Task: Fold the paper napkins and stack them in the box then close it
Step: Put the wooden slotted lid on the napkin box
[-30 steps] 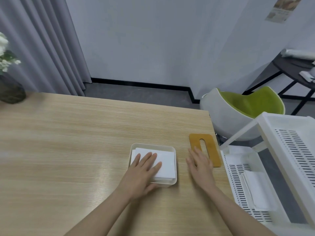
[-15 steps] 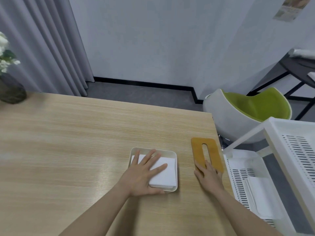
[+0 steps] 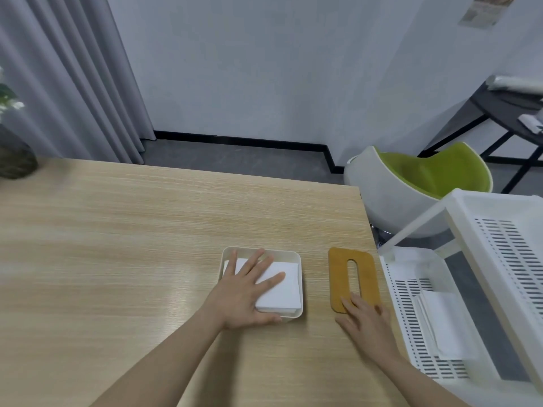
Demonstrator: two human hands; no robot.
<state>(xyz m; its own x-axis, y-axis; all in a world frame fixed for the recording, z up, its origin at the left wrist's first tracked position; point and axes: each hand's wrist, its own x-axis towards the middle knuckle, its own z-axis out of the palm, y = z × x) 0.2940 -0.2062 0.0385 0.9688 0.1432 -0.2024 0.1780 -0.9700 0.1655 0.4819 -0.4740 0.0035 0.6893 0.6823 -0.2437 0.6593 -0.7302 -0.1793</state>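
Since a moment ago, right hand (image 3: 368, 318) drawn back toward the near edge of the counter (image 3: 117, 230), fingertips now only on the lid's near end. Beside the counter's right edge, white slotted rack (image 3: 440, 312) holding spare napkins (image 3: 443, 324). Near the right edge, cream box (image 3: 296, 314), open-topped, filled with folded white napkins (image 3: 283, 289). Just right of it, apart, flat wooden lid (image 3: 338, 274) with a slot. Left hand (image 3: 245, 292) flat, fingers spread, pressing the stack. Right hand fingers straight, gripping nothing.

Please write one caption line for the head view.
Left hand presses napkins in box; right hand touches wooden lid.
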